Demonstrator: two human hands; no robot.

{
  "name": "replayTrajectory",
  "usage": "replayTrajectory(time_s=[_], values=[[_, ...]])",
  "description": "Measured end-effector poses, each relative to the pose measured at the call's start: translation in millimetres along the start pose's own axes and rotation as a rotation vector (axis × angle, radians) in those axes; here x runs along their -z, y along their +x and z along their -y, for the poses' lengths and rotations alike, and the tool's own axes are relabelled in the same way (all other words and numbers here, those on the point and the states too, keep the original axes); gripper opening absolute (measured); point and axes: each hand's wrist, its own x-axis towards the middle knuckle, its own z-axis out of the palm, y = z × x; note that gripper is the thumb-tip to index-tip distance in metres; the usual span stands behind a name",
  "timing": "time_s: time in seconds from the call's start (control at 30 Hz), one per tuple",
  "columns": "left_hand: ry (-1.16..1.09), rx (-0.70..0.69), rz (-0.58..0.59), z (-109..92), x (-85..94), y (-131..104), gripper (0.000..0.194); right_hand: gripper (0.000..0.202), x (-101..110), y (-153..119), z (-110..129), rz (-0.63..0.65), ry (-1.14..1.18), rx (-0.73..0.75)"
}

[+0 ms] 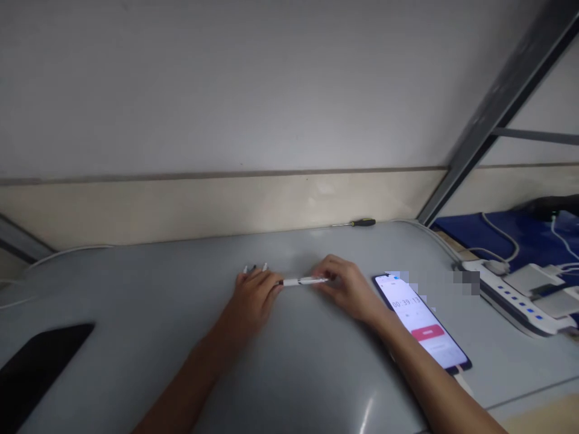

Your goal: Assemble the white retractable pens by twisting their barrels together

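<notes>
A slim white pen (293,282) with a dark section lies crosswise between my two hands, low over the grey table. My left hand (257,292) is closed at its left, dark end, with the fingers bent. At the clear right end, the thumb and fingers of my right hand (344,288) pinch together, slightly blurred. Just beyond the left knuckles, small white and dark tips (265,266) stick out; they look like ends of more pens, and my hand hides the rest.
A phone (423,319) showing a running timer lies beside my right forearm. Farther right is a white power strip (511,298) with plugs and cables. A screwdriver (363,222) rests by the wall. A black flat object (40,367) is at the left. Slanted metal posts (474,129) flank the table.
</notes>
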Motion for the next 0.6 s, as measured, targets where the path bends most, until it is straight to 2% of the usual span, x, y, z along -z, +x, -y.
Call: replayTrajectory(time_s=[0.2,0.43,0.6], values=[[0.006,-0.001,-0.031,0.0,1.8,0.3,0.028,0.011,-7.0,-0.9,-5.2,-0.024,-0.07,0.064],[0.047,-0.01,-0.045,-0.8,6.4,0.4,0.031,0.02,-4.2,-0.8,-0.6,0.015,-0.051,-0.024],[0.04,-0.018,-0.034,1.1,0.9,-0.6,0.028,0.009,-1.4,0.2,1.7,-0.054,0.059,-0.058]])
